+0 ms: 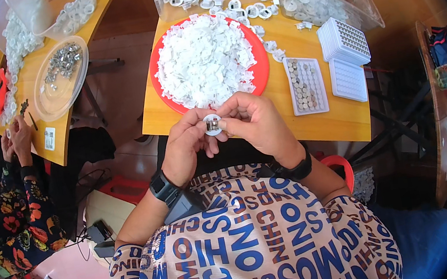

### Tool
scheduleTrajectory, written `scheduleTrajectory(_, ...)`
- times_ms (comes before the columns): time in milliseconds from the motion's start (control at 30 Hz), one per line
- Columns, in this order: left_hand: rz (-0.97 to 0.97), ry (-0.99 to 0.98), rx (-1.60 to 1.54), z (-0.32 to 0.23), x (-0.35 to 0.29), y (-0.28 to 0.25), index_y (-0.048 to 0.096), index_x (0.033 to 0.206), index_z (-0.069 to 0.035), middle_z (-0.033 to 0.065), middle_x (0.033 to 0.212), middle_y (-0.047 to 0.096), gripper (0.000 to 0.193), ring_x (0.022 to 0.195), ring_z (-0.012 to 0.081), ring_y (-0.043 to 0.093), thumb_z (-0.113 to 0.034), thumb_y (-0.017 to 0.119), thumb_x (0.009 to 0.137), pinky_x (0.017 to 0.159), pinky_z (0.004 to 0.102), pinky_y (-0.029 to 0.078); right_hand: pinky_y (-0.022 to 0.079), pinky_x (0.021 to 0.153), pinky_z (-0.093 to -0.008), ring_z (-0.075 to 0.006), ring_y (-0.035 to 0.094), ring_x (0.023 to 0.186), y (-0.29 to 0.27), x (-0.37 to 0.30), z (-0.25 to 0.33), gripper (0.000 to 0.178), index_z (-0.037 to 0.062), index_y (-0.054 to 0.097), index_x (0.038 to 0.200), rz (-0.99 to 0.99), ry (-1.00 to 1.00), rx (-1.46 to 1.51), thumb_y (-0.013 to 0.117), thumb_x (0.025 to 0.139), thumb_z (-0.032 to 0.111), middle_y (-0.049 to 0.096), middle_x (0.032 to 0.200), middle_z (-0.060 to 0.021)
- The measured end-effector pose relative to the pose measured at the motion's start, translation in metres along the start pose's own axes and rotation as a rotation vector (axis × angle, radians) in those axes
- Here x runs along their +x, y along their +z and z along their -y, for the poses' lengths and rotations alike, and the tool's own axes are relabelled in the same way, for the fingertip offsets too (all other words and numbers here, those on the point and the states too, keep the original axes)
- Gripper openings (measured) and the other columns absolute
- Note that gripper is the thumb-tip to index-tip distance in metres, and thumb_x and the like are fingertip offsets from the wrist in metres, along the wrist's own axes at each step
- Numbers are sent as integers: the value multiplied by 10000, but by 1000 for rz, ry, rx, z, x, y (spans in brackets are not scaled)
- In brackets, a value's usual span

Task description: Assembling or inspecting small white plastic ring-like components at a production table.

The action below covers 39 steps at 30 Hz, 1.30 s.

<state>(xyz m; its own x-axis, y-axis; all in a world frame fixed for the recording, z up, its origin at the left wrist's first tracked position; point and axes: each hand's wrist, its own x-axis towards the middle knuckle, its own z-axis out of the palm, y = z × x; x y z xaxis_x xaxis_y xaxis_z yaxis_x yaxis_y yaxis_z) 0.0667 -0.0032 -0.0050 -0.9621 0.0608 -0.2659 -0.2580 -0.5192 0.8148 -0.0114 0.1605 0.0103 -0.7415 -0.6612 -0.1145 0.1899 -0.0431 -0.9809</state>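
Between my two hands, just in front of the table's edge, is a small round white plastic housing (212,125) with dark and metallic parts at its middle. My left hand (184,143) grips its left side with thumb and fingers. From the other side my right hand (254,118) pinches it, the thumb lying against its face. Right beyond my fingers stands a round red tray (262,63) heaped with small white plastic pieces (205,60). What lies under my fingertips is hidden.
Right of the red tray lies a white tray (319,102) of round button cells (304,94), beside stacked white trays (342,42). Clear bins (325,3) of white parts line the table's far side. At left, a co-worker's hands (17,137) work near a clear round tray (46,109) of metal pieces.
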Motion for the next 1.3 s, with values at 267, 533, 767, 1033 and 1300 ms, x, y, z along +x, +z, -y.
scheduleTrajectory(267,11,-37,-16,-1,0,-2,547,1210,17,112,852,654,329,624,124,582,-165,422,966,558,215,448,488,606,-224,-82,619,670,6,-5,6,48,-24,624,877,-15,-97,-141,578,881,-31,636,729,-40)
scheduleTrajectory(533,-19,9,303,-7,-4,1,594,1185,26,48,784,639,335,608,75,552,-151,410,967,550,185,427,489,590,-284,-219,647,654,3,-8,13,86,4,643,891,23,-376,-667,645,810,-25,650,764,-126)
scheduleTrajectory(767,-65,46,482,-8,-5,9,621,1149,6,-6,740,602,305,571,36,516,-137,420,969,524,173,410,489,571,-405,-342,612,632,12,-8,14,61,16,576,761,-20,-376,-781,635,776,24,609,697,-156)
scheduleTrajectory(1033,-98,30,476,-9,-5,11,623,1148,1,-7,722,600,312,557,40,517,-146,418,966,510,174,403,493,555,-413,-350,626,618,13,-7,7,56,14,575,780,-73,-377,-777,627,795,30,625,693,-173)
scheduleTrajectory(1300,-67,-31,365,-6,-3,1,602,1185,25,22,754,620,349,575,57,529,-138,408,944,518,174,406,486,567,-273,-163,645,631,11,-8,8,19,-8,609,850,-31,-258,-575,627,844,-10,639,700,-102)
